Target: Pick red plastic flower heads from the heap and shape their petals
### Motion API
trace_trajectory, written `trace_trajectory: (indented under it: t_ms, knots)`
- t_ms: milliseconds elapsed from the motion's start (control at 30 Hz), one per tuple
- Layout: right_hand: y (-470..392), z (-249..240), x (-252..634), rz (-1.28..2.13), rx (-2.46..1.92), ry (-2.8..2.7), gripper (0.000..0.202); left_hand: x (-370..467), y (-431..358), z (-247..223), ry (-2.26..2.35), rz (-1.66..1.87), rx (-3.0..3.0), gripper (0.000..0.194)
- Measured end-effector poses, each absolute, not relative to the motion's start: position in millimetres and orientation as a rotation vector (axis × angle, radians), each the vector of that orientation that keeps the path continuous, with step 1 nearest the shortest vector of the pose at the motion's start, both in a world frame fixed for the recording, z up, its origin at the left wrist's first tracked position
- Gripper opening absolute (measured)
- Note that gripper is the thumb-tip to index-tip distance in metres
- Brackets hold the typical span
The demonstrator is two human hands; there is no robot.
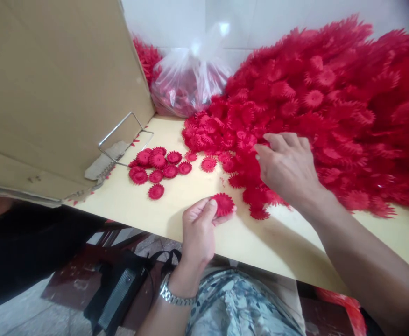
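Note:
Between the thumb and fingers of my left hand [201, 226] is a red fabric flower disc [223, 204] with a fringed edge, held just above the table's front part. My right hand [286, 163] reaches to the near left side of a big heap of red fabric flowers [306, 100]. Its fingers are bent down among the petals, and the fingertips are partly hidden, so what they grip does not show. A small group of thicker red flower discs [158, 161] lies on the table left of my hands.
A tall cardboard sheet [57, 88] stands at the left, with a bent metal wire frame [116, 129] at its foot. Behind, a clear plastic bag [190, 88] of red pieces leans on the tiled wall. The pale table [176, 214] ends near my lap. Another person's dark clothing [32, 247] shows at left.

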State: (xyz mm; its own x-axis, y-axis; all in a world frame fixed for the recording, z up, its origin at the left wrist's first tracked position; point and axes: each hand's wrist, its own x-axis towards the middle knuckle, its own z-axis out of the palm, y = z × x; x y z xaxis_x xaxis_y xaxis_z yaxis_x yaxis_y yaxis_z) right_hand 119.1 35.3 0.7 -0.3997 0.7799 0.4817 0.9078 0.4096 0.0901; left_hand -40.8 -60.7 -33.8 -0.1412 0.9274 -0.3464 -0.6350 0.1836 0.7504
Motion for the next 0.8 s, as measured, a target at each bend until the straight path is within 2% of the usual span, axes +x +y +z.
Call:
trace_trajectory:
  t_ms: [67, 233, 367, 567, 800]
  knots:
    - [30.8, 2.2, 117.6, -0.327, -1.333, -2.353, 0.020, -40.8, -59.5, -32.6, 0.973, 1.403, 0.345, 0.016]
    - [1.4, -10.0, 97.0, 0.413, -0.973, -2.477, 0.017, -39.0, -58.6, -33.5, 0.950, 1.358, 0.366, 0.013]
    - [-5.1, -16.6, 89.9, 0.598, -0.950, -2.413, 0.009, -37.6, -60.9, -37.0, 0.954, 1.337, 0.433, 0.014]
    - [-6.6, -16.2, 89.0, 0.452, -0.941, -2.419, 0.022, -36.5, -64.6, -41.4, 1.002, 1.396, 0.537, 0.013]
    - [20.5, -8.5, 106.3, -0.291, -1.315, -2.310, 0.024, -40.4, -64.3, -39.2, 1.059, 1.407, 0.462, 0.016]
